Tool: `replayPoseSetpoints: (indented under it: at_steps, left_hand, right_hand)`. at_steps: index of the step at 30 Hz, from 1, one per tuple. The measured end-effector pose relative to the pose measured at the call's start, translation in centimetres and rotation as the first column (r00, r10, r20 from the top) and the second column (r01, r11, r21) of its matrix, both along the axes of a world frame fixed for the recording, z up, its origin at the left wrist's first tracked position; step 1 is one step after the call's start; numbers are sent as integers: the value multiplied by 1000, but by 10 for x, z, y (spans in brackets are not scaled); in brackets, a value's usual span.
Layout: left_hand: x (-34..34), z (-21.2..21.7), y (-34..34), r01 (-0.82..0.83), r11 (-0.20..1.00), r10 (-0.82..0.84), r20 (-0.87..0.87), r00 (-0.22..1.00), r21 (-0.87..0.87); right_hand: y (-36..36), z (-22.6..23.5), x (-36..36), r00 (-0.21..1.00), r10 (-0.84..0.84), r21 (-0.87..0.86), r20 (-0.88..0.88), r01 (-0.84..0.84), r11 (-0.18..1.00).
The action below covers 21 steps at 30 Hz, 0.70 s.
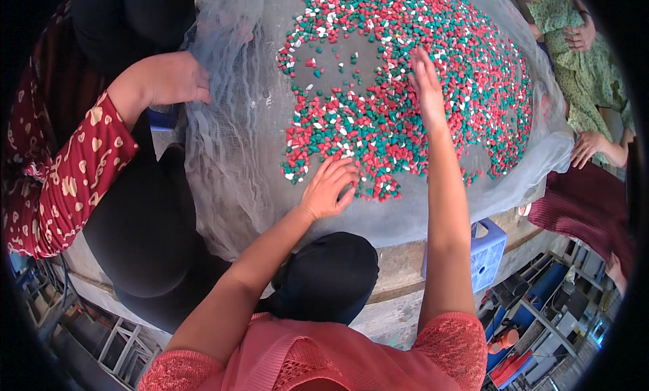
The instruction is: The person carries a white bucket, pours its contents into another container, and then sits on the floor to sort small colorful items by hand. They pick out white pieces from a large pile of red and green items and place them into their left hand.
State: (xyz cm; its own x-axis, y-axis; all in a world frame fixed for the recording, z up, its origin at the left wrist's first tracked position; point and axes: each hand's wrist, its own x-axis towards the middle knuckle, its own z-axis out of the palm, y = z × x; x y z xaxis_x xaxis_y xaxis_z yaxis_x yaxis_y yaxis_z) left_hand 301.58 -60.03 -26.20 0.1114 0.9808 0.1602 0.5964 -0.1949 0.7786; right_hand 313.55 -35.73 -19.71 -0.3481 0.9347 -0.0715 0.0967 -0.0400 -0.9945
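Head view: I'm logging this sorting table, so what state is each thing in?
Pebbles: spread loose, red, green and white mixed.
Mesh cloth: laid flat, bunched at its left edge.
Left hand: open, palm down on the pebbles.
Right hand: open, fingers outstretched on the pebbles.
Black bag: sagging at the table edge.

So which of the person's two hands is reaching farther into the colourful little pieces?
The right hand. Its arm stretches deep into the red, green and white pieces, while the left hand rests at the pile's near edge, fingers spread.
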Motion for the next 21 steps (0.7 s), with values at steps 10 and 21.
replayPoseSetpoints:
  at_steps: [10, 21]
  left_hand:
    - [-35, 14, -14, -478, 871, 437, 266, 859, 111]
    - [-64, -10, -29, -549, 833, 548, -231, 804, 65]
  right_hand:
    - [-178, -27, -37, 811, 541, 302, 222, -585, 753]
    - [-2, -72, 12, 875, 109, 303, 472, -277, 912]
